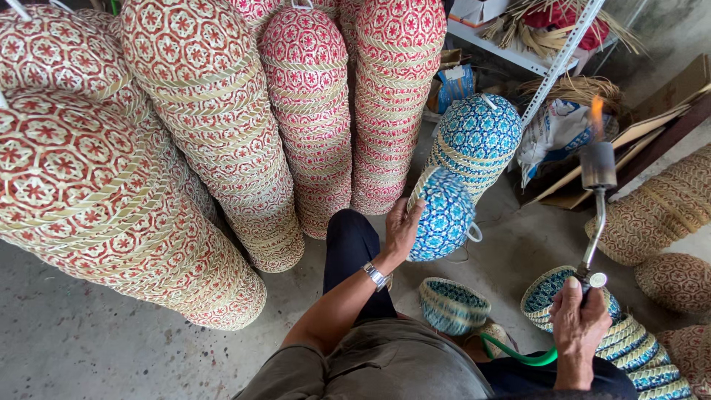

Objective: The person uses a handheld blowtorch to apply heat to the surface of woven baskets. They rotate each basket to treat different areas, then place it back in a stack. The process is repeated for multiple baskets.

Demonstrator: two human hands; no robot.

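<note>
While the right hand [580, 326] at the lower right of the frame is clamped round a lit gas torch [597, 215], its stem rising to a flame near the upper right, the left hand [401, 231] at centre grips a blue woven basket [443, 215], just left of the flame. Open floor lies between them; red basket stacks [222, 133] crowd the upper left beyond.

L hand [401, 231] raised, gripping | R hand [577, 320] fist closed, upright
</note>
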